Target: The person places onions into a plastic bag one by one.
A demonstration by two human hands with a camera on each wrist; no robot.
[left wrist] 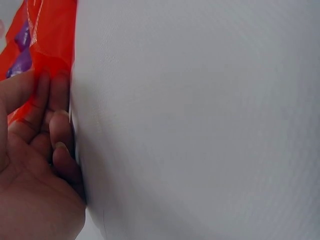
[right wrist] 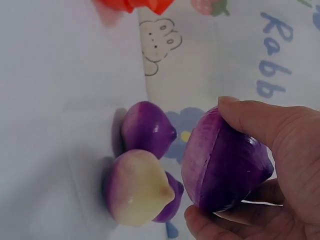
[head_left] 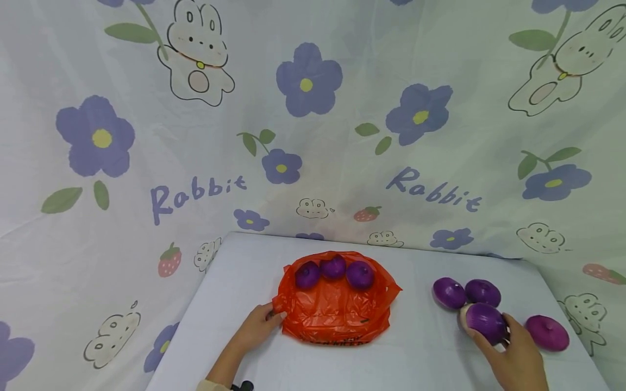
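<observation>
My right hand [head_left: 518, 353] grips a purple onion [head_left: 485, 321], thumb on one side and fingers on the other; in the right wrist view this onion [right wrist: 225, 162] is raised in front of more onions. A purple onion [right wrist: 147, 130], a pale-sided onion [right wrist: 136, 187] and a partly hidden one lie close together there. My left hand [head_left: 256, 327] pinches the left edge of a red plastic bag [head_left: 332, 315], its mouth spread wide. Three purple onions, one of them the right-hand onion [head_left: 360, 275], rest in the bag along its far side.
Another purple-pink onion [head_left: 547, 333] lies to the right of my right hand, near the table's right edge. The white table [head_left: 415, 358] backs onto a hanging cloth [head_left: 342, 136] printed with rabbits and flowers.
</observation>
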